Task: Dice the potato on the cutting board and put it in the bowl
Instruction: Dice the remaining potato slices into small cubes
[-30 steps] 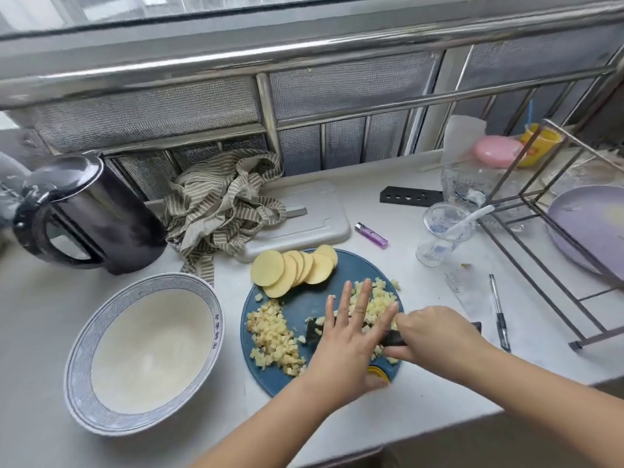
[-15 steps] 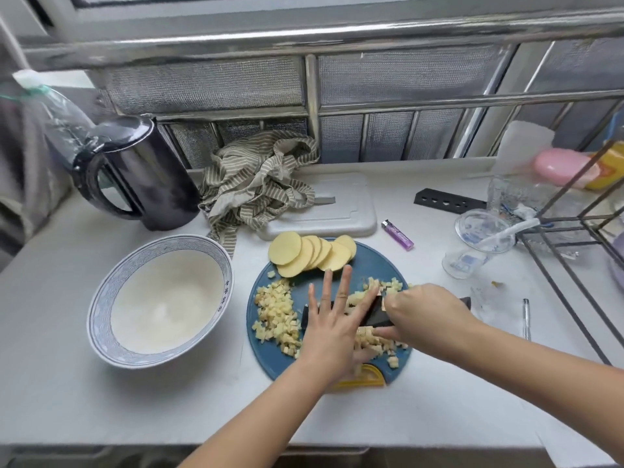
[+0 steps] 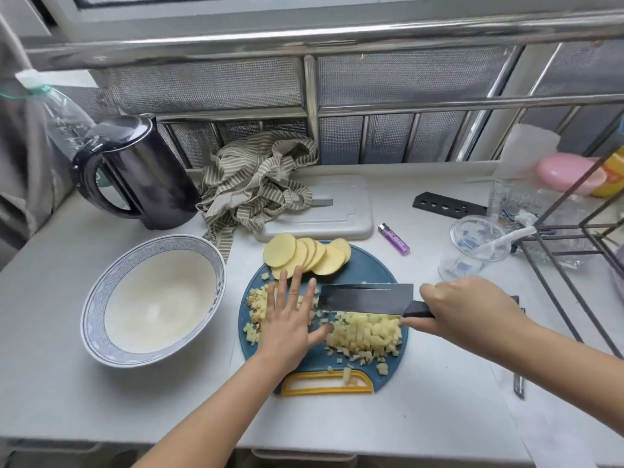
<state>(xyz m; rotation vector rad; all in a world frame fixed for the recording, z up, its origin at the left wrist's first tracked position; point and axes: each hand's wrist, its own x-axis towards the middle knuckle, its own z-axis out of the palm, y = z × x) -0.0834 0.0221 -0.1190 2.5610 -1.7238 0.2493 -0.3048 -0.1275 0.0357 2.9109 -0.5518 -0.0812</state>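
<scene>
The pale grey countertop [image 3: 439, 417] carries everything. On its left stands the wide white ceramic bowl with a blue patterned rim [image 3: 91, 298], just beside the board, likely so the cubes have a short way to travel; no potato shows in it. To its right lies the round dark-blue plastic cutting board [image 3: 368, 268], its yellow handle slot at the near edge. The left hand [image 3: 287, 319] lies flat on the board with straight, spread fingers over the left heap of small potato cubes [image 3: 257, 304], seemingly corralling them. The right hand [image 3: 469, 312] is curled round the dark handle of the broad dark-bladed cleaver [image 3: 366, 298]. The blade's flat face shows and its edge meets the far side of the larger heap of diced potato [image 3: 366, 334] (a scraper's pose rather than a chopper's, I judge). At the board's far edge, a fan of round yellow potato slices [image 3: 304, 255] waits uncut, clear of the blade, so the dicing looks only partly done.
</scene>
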